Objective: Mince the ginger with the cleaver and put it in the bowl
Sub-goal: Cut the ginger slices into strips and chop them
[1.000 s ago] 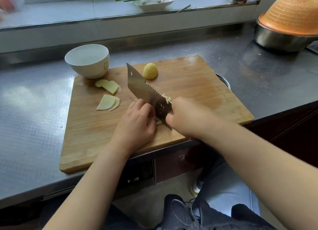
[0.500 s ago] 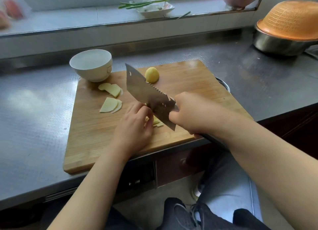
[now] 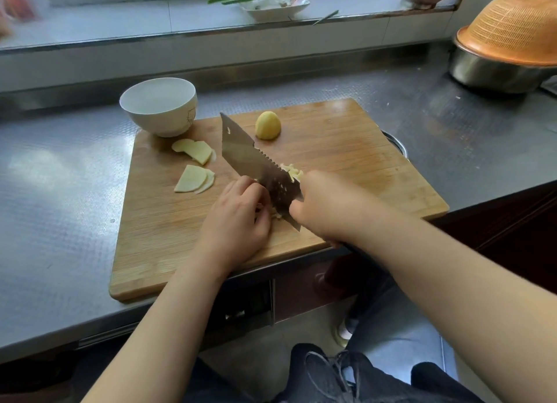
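My right hand (image 3: 328, 206) grips the handle of the cleaver (image 3: 256, 167), whose blade stands edge-down on the wooden cutting board (image 3: 346, 149). My left hand (image 3: 238, 218) presses curled fingers on a stack of ginger slices beside the blade; the stack is mostly hidden. Cut ginger strips (image 3: 292, 172) lie behind the blade. Two fans of ginger slices (image 3: 196, 151) (image 3: 194, 179) lie on the board's left. A rounded ginger chunk (image 3: 267, 125) sits at the board's far edge. The white bowl (image 3: 159, 110) stands empty at the board's far-left corner.
The board lies on a steel counter (image 3: 60, 191) near its front edge. At the far right an orange colander (image 3: 512, 28) covers a steel basin (image 3: 488, 71). A white dish (image 3: 274, 4) with green stalks sits on the back ledge.
The cleaver's blade rose off the board and came down again on the ginger. My left hand stayed beside the blade. The camera view shifted slightly.
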`<move>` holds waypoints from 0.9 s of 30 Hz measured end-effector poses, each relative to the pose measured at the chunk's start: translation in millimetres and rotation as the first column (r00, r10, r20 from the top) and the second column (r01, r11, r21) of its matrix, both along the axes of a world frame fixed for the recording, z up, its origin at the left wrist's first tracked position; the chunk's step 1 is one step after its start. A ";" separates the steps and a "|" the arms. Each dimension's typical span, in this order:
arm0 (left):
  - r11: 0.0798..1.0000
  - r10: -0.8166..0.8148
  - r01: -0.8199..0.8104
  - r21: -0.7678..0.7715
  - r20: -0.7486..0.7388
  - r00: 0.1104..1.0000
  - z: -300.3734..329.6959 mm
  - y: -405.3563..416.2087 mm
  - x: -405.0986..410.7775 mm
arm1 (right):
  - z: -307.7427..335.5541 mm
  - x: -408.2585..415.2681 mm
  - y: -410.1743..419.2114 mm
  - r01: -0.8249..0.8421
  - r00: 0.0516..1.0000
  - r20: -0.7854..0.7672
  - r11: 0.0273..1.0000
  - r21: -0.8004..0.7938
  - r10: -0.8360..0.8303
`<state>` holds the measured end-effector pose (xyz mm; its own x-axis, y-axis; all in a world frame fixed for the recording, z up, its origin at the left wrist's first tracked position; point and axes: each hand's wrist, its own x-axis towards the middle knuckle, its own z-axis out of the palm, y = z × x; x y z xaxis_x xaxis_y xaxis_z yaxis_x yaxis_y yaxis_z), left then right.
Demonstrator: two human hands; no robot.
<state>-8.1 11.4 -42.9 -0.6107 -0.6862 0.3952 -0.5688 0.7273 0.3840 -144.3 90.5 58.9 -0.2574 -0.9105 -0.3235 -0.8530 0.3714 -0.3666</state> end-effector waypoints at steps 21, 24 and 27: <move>0.999 0.023 -0.022 -0.032 0.003 1.000 -1.3 1.5 5.3 | 6.9 3.0 2.6 -0.061 0.998 0.003 0.998 -0.021 0.061; 1.000 0.021 -0.020 -0.021 0.016 1.000 -2.6 -1.0 5.2 | 6.7 4.1 -5.6 -0.040 0.998 0.052 0.999 0.012 0.040; 1.000 0.029 -0.029 0.004 0.014 0.999 -1.7 -1.5 5.5 | 0.9 5.5 -7.0 -0.014 0.999 0.046 1.000 0.003 0.014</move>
